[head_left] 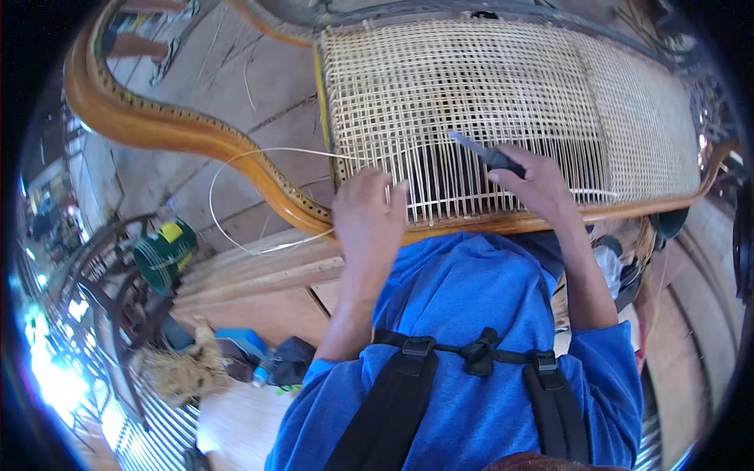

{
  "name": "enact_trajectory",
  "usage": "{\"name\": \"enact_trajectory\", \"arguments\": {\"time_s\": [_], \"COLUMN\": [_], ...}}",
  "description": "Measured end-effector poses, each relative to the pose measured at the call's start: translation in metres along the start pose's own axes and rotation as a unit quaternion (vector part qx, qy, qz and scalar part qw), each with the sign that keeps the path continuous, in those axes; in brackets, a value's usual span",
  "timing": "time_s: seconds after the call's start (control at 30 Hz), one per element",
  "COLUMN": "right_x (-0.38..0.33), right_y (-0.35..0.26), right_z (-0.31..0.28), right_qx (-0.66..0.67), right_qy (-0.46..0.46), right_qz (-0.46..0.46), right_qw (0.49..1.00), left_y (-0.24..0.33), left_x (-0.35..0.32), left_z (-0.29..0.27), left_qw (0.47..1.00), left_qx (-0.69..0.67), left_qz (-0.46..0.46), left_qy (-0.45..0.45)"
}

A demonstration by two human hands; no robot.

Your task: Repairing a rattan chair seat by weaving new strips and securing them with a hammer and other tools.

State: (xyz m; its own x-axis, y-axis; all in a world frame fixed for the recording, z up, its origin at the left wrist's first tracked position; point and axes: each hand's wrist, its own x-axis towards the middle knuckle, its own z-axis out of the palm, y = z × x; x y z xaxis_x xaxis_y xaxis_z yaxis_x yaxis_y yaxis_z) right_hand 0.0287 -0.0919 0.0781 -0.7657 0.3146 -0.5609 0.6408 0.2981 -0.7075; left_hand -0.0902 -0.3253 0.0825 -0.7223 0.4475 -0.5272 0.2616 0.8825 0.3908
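Note:
A woven cane panel [463, 86] is stretched in a curved, varnished wooden frame [157, 129]. Close weave covers its far part and right side; nearer me, a band of lengthwise strands [452, 184] has gaps between them. At the panel's near left corner, my left hand [367, 206] is closed, its fingers curled at a thin pale cane strand [212, 192] that loops out to the left over the frame. My right hand [538, 182] grips a black-handled tool [503, 161], its flat pale blade pointing up and left over the strands. My palms hide part of the near edge.
Small holes line the frame's curved arm. A green cylindrical container [165, 255] stands at left beside dark curved wooden pieces. Below lie a bundle of tan fibre [184, 369] and dark bags [290, 361]. Another person's legs [137, 45] show at the top left.

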Motion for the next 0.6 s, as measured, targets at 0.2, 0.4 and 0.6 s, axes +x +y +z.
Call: {"name": "enact_trajectory", "arguments": {"time_s": [0.2, 0.4, 0.6], "right_x": [0.008, -0.002, -0.004], "right_y": [0.027, 0.021, 0.023], "right_z": [0.022, 0.031, 0.047], "right_qx": [-0.076, -0.084, -0.055], "right_qy": [0.004, 0.042, 0.068], "right_qz": [-0.048, -0.050, -0.067], "right_qw": [0.996, 0.994, 0.994], "left_y": [0.037, 0.033, 0.036], "left_x": [0.054, 0.057, 0.057], "left_z": [0.063, 0.077, 0.070], "left_qw": [0.956, 0.958, 0.968], "left_qx": [0.119, 0.176, 0.156], "left_qz": [0.190, 0.155, 0.140], "left_qy": [0.190, 0.164, 0.140]}}
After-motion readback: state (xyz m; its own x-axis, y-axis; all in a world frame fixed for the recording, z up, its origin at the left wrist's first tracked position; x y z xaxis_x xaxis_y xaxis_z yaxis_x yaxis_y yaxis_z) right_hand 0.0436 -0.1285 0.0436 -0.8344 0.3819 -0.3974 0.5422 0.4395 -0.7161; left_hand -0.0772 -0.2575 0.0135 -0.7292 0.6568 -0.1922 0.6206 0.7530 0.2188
